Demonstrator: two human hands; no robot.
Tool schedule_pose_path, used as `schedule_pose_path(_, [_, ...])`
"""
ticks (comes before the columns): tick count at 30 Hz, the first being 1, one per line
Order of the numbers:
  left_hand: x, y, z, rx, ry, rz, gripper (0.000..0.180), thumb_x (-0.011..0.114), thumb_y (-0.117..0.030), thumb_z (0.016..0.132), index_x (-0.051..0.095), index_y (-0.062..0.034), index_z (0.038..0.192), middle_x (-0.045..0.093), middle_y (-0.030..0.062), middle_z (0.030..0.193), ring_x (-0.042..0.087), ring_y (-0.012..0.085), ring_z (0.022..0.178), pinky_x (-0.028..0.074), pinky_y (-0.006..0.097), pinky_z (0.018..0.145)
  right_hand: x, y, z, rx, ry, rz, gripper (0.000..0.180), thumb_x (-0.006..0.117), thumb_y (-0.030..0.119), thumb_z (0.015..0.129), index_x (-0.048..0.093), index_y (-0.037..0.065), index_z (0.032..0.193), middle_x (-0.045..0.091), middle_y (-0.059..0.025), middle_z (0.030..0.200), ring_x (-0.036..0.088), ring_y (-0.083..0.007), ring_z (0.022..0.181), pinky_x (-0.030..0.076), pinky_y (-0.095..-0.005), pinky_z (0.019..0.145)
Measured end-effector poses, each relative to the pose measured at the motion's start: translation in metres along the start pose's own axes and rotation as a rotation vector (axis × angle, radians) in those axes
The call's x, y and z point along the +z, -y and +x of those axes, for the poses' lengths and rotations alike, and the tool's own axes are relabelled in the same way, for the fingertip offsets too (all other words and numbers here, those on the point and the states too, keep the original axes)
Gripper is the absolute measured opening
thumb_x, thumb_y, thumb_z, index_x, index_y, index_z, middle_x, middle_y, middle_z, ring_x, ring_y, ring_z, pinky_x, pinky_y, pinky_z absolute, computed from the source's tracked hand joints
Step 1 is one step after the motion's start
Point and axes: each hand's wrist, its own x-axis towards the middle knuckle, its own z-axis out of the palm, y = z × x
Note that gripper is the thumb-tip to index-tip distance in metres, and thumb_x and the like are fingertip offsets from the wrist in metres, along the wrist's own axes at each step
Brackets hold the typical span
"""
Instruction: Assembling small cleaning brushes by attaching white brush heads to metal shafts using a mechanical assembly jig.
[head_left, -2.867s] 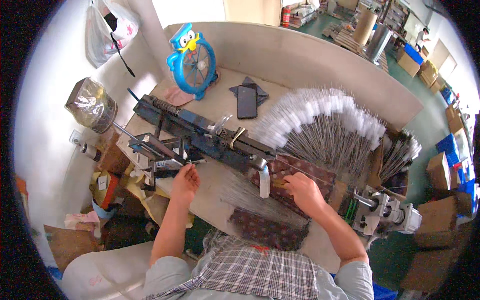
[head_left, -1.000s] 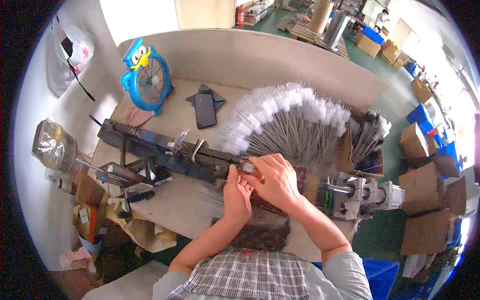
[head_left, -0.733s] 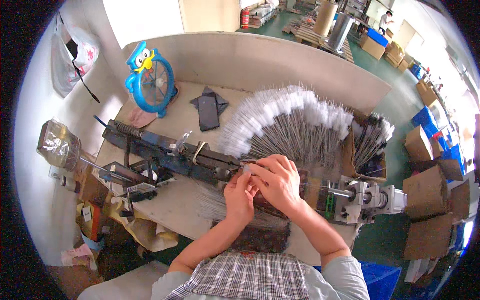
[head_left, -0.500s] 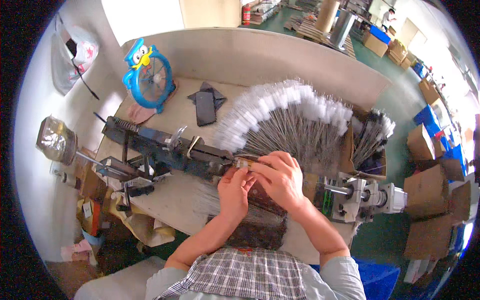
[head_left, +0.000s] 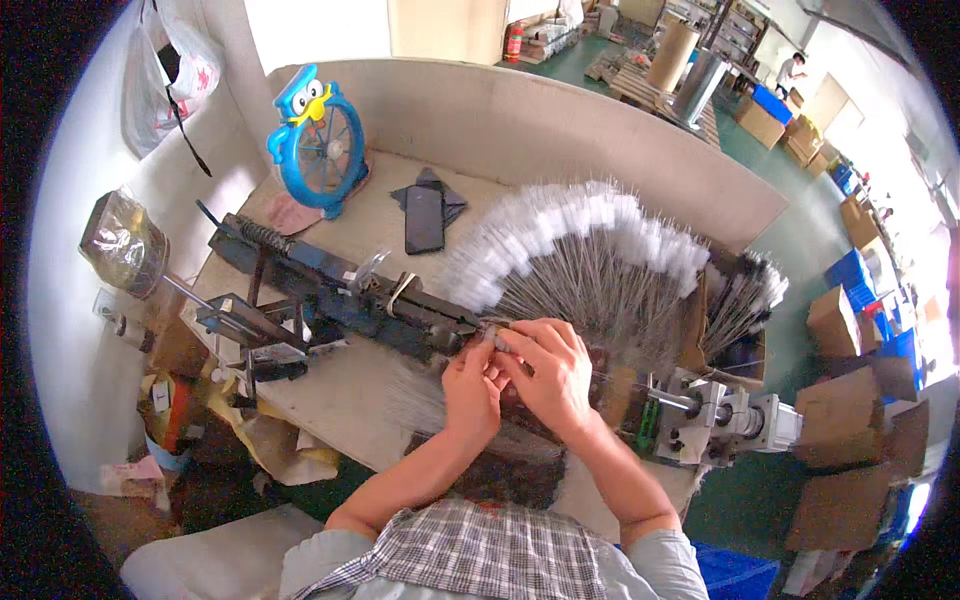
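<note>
My left hand (head_left: 472,392) and my right hand (head_left: 550,372) meet at the right end of a long dark metal bar machine (head_left: 350,290). Thumbs and fingers of both are pinched together around a small whitish piece, too small to make out. Beyond them a wide fan of white-tufted wire brushes (head_left: 600,215) lies on the table, wire stems toward me. Loose thin wires (head_left: 415,400) spread beside my left wrist. Beneath my hands sits a dark brown surface (head_left: 510,470), partly hidden by my forearms.
Right of my hands stands a metal shaft unit (head_left: 725,415). A carton of dark-and-white brushes (head_left: 740,310) is behind it. A blue cartoon fan (head_left: 320,150) and a black phone (head_left: 424,220) are at the back left. A lamp (head_left: 125,245) juts in at left.
The view has shifted slightly. My right hand's fingers have curled in closer to my left fingertips, and the tan strip seen between them before no longer shows.
</note>
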Motion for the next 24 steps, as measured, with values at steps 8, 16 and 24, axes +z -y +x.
schedule_pose_path(8, [-0.001, 0.0, 0.001, 0.032, 0.004, 0.049, 0.004, 0.054, -0.011, 0.085, 0.056, -0.0075, 0.087, 0.058, 0.0011, 0.085, 0.056, 0.0106, 0.076, 0.046, 0.025, 0.068, 0.002, 0.003, -0.002, -0.001, -0.003, -0.056, 0.024, 0.068, 0.016, 0.068, 0.067, 0.013, 0.092, 0.062, -0.0001, 0.097, 0.057, -0.0211, 0.092, 0.045, -0.035, 0.076])
schedule_pose_path(16, [-0.012, 0.004, 0.005, -0.007, 0.064, -0.014, 0.012, 0.053, -0.014, 0.087, 0.057, -0.004, 0.091, 0.06, 0.0051, 0.089, 0.059, 0.0144, 0.083, 0.049, 0.03, 0.073, 0.001, 0.008, -0.003, 0.051, -0.009, -0.05, 0.029, 0.069, 0.016, 0.067, 0.066, 0.013, 0.095, 0.062, -0.0006, 0.099, 0.057, -0.0208, 0.092, 0.045, -0.0347, 0.076])
schedule_pose_path(24, [0.0, 0.004, 0.0, 0.057, 0.03, 0.059, 0.011, 0.054, -0.006, 0.085, 0.055, -0.0024, 0.095, 0.061, 0.0073, 0.091, 0.061, 0.0165, 0.081, 0.051, 0.028, 0.072, -0.01, 0.006, -0.008, 0.012, -0.046, -0.122, 0.025, 0.069, 0.018, 0.069, 0.067, 0.014, 0.093, 0.062, 0.0008, 0.095, 0.058, -0.0194, 0.088, 0.044, -0.0337, 0.073])
